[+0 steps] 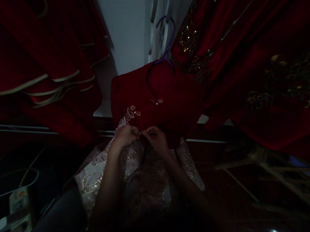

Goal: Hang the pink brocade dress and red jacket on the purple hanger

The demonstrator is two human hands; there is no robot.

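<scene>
A red top (136,87) with a round neckline hangs in front of me on a purple hanger (168,43). A small beaded ornament (157,102) sits below its neckline, and a larger one with dangling strands (131,113) lies at its lower left. My left hand (126,134) and my right hand (156,137) meet at the top's lower front, fingertips pinched together on a tiny fastening. The dim light and my fingers hide what exactly they grip. Pale brocade fabric with gold patterns (91,183) spreads beneath my forearms.
Red garments with pale trim (33,85) hang at the left; others with gold sequins (188,36) hang at the right. A metal grille (153,20) carries the hanger. A power strip with a cord (19,199) is at lower left, a wooden frame (278,174) at right.
</scene>
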